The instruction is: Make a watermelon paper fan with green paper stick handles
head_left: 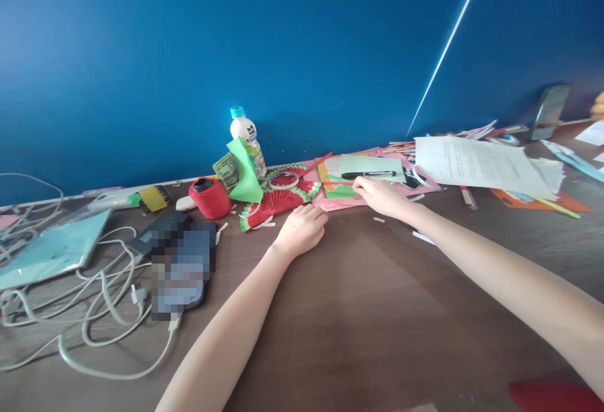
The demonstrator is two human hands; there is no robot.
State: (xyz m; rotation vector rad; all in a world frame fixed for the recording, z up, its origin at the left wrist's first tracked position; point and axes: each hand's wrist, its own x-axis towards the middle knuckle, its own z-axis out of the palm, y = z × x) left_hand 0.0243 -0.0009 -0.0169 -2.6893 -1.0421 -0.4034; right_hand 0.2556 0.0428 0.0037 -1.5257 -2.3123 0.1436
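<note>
My left hand (302, 228) rests on the brown table (358, 311) with its fingers curled, touching the edge of a red pleated paper fan with a green and white rim (276, 201). My right hand (383, 195) reaches to a stack of pink, orange and green paper sheets (346, 189), its fingertips on the stack's near edge. A black pen (369, 174) lies on a pale green sheet (372, 165) just beyond those fingers. Whether the right hand pinches anything is hidden.
A red thread spool (210, 198), a green folded paper (245, 173) and a white bottle with a blue cap (245, 132) stand by the blue wall. A phone (182, 267), white cables (94, 311) and a tablet (50, 248) lie left. Printed sheets (476, 160) lie right.
</note>
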